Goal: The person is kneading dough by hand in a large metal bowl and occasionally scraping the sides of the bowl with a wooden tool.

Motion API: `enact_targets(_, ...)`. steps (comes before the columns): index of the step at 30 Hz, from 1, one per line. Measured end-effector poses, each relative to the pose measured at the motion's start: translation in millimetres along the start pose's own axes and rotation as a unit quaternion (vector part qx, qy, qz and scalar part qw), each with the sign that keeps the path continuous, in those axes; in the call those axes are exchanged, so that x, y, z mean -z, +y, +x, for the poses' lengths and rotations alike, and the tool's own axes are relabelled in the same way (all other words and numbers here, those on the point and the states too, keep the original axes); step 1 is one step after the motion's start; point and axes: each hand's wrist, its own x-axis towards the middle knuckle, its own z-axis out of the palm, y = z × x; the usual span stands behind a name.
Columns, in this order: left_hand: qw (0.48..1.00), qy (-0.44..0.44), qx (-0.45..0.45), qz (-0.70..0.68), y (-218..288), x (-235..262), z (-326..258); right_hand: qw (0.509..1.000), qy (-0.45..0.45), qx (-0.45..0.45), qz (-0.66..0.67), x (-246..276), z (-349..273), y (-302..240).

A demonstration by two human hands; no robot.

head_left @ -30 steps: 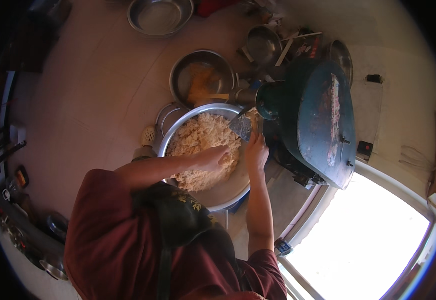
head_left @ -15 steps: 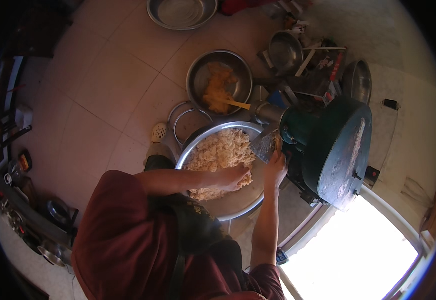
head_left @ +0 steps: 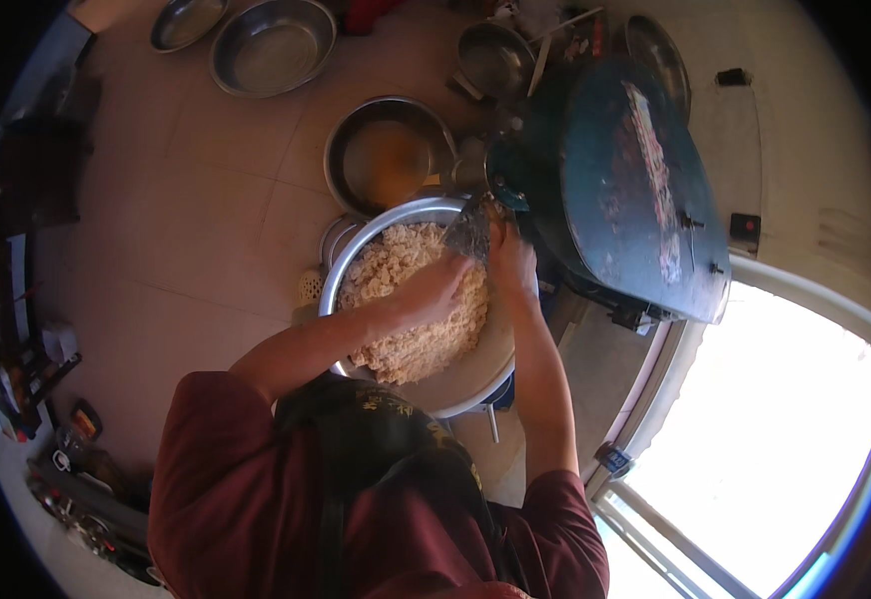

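Note:
A large metal basin (head_left: 331, 283) holds a heap of pale, crumbly, dough-like mass (head_left: 426, 344). Over the heap, my left hand (head_left: 437, 288) is curled closed beside the lower edge of a grey metal chute (head_left: 466, 232); what its fingers hold, if anything, is hidden. My right hand (head_left: 512, 262) reaches up to the mouth of a green machine (head_left: 605, 180), right against the chute. Its fingertips are lost in shadow there, so their grip does not show.
Behind the basin a metal bowl (head_left: 332, 165) with orange stuff in it stands on the tiled floor. Farther back are another wide bowl (head_left: 274, 85) and a smaller one (head_left: 188, 40). A bright doorway (head_left: 755, 439) opens at the right. Clutter lines the left side.
My left hand has risen from the crumbly heap to the chute's edge. My right hand stays at the machine's mouth. The whole view has shifted, so the machine looks larger and nearer.

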Motion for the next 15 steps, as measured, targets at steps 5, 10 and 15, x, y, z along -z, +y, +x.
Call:
enact_targets(5, 0.988, 0.024, 0.031, 0.151, 11, 7, 57, 0.994, -0.035, -0.033, 0.102, 40, -16, 20)
enact_targets(10, 0.952, -0.015, 0.080, 0.296, 24, 1, 78, 0.990, -0.016, -0.007, 0.139, 58, -47, 51)
enact_targets(15, 0.964, 0.072, 0.002, 0.257, 6, 8, 20, 0.965, 0.027, 0.050, 0.257, 69, -103, 99)
